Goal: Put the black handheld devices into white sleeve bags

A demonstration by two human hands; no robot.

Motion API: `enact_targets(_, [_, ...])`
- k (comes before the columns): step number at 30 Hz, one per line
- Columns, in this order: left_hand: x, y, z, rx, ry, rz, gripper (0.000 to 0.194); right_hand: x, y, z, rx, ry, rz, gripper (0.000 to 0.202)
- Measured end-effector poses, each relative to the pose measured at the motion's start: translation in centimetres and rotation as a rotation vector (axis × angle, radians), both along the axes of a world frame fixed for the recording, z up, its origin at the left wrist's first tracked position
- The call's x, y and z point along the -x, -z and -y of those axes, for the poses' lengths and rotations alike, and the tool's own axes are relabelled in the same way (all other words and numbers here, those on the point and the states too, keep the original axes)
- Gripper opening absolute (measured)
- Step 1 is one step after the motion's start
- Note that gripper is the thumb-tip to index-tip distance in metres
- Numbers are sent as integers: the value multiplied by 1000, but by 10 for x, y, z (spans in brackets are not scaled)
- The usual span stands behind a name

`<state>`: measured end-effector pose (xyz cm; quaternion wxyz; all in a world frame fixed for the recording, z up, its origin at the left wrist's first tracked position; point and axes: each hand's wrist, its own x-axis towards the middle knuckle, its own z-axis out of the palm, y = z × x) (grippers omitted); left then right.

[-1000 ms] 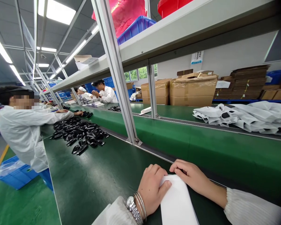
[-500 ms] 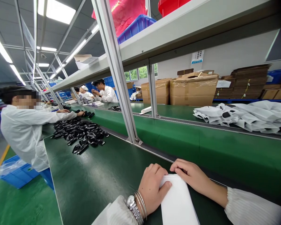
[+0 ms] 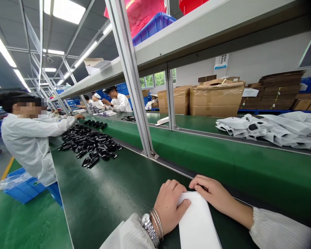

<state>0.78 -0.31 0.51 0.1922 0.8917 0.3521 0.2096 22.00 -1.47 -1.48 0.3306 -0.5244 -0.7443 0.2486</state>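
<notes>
Compared with the earlier frames, the co-worker's hand [image 3: 79, 117] at the far left has moved away from the small black pieces [image 3: 95, 123], and these are now seen more openly in short rows beyond the dark pile [image 3: 93, 143]. The whole view has also shifted a little, but the person's own two hands stay in almost the same place on the white stack [image 3: 198, 221]. This stack lies at the bottom of the view, on the dark green table [image 3: 114, 200], with its narrow end pointing toward the long green strip [image 3: 223, 152]. The left hand [image 3: 170, 205] comes from below with the back of the hand up; it grips the upper left corner, the thumb flat on top and the fingers bent closely together at the edge. Its wrist carries a watch [image 3: 150, 228] and thin bangles [image 3: 158, 223]. The right hand [image 3: 212, 193] reaches in from the right side, with its fingers curled and the thumb near the upper right corner; whether it grips the stack, I cannot tell. Beyond the strip, crumpled white cloths [image 3: 269, 128] lie at the right, and large brown boxes [image 3: 215, 98] stand behind.
</notes>
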Motion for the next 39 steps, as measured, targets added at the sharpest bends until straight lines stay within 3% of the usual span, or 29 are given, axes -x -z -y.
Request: enact_targets(39, [1, 3, -1, -3, -4, 1, 12, 0, 0, 0, 21, 0, -14, 23])
